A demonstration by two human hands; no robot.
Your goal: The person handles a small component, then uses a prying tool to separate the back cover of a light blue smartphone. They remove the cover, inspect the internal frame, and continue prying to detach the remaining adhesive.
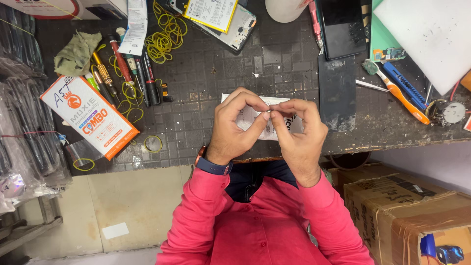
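- Pink sleeves (206, 216) at bottom of view, both forearms reaching up to the surface (235, 73) edge.
- Blue watch (212, 166) on left wrist.
- Left hand (233, 130) and right hand (299, 132) meet over the near edge of the surface, fingertips touching tip to tip.
- Fingers (260, 105) of both hands curled in, thumb and forefinger of each pressed together on something tiny at the meeting point; too small to tell what it is.
- White printed packet (255, 118) lies flat on the surface right under the hands, mostly hidden by them, near the front edge.
- Brown cardboard boxes (407, 211) lower right, beside the person, below surface level.
- Yellow rubber band (153, 143) left of the left hand; another (83, 164) further left near the edge.
- Orange-and-white flat box (91, 115) left, tilted, on the surface.
- Row of screwdrivers and pens (132, 73) behind the box, more rubber bands (164, 34) tangled beyond.
- Green rag (76, 54) far left.
- Black strip (337, 91) right of the hands.
- Orange-handled toothbrush (397, 91) and blue cutter (405, 86) at right, side by side.
- Opened phone with battery (221, 17) at far edge, centre.
- Dark phone screen (342, 27) far right of it, white foam sheet (431, 34) in the far right corner.
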